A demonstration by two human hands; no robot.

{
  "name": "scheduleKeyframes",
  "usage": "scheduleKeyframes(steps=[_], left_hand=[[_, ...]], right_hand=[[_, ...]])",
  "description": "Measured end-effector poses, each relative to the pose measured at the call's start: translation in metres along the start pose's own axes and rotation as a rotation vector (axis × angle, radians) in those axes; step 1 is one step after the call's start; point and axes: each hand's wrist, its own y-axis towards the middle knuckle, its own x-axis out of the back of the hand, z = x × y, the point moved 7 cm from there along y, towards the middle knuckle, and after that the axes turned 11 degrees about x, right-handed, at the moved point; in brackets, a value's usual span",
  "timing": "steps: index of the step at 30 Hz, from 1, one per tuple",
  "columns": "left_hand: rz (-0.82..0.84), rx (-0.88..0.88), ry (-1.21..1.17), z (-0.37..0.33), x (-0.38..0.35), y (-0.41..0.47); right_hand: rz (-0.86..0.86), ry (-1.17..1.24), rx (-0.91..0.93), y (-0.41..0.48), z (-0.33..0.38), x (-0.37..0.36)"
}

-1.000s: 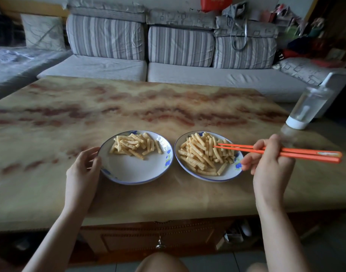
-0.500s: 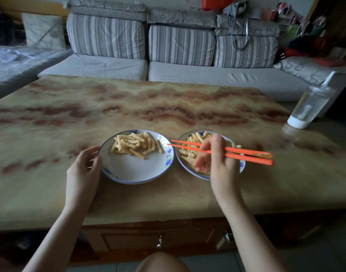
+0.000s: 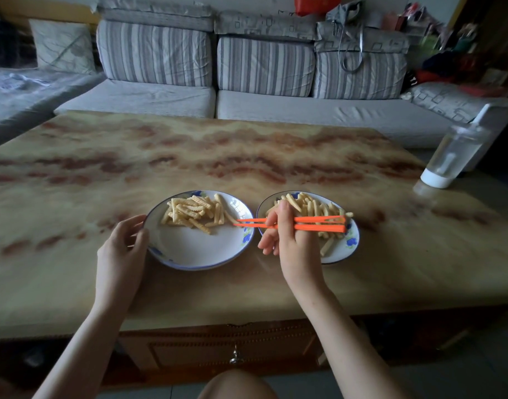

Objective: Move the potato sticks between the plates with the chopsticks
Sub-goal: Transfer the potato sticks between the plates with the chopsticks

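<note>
Beige table [image 3: 247, 156] with brown marble veins, clear bottle [image 3: 454, 151] with white base at its right edge, grey sofa [image 3: 304, 113] behind, three striped back cushions [image 3: 264, 67], patterned pillow [image 3: 64, 46] far left, red bag [image 3: 317, 4] on top, wooden drawer [image 3: 189, 349] with metal knob [image 3: 235, 359] below.

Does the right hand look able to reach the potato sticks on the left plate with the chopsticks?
Probably yes. The right hand holds the chopsticks with tips over the left plate, beside its potato sticks; nothing lies between. The left hand holds that plate's rim.
</note>
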Motion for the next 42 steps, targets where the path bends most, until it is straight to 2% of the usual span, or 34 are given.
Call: scheduleKeyframes(steps=[7, 13, 21, 31, 35, 38, 42], left_hand=[[-0.001, -0.002, 0.005, -0.001, 0.0, 0.0], [-0.002, -0.002, 0.005, 0.0, 0.0, 0.0], [0.002, -0.003, 0.009, 0.001, 0.0, 0.001], [-0.001, -0.006, -0.002, -0.001, 0.0, 0.0], [0.002, -0.006, 0.001, 0.0, 0.0, 0.0], [0.001, -0.002, 0.005, 0.001, 0.0, 0.0], [0.003, -0.008, 0.005, 0.0, 0.0, 0.0]], right_hand=[[-0.228, 0.103, -0.027, 0.003, 0.014, 0.039], [-0.439, 0.037, 0.037, 0.005, 0.028, 0.095], [-0.437, -0.123, -0.041, 0.004, 0.02, 0.118], [-0.482, -0.027, 0.046, 0.005, 0.038, 0.115], [-0.389, 0.1, 0.052, 0.005, 0.037, 0.09], [-0.208, 0.167, -0.008, 0.004, 0.023, 0.054], [0.01, 0.128, -0.016, 0.003, 0.013, 0.016]])
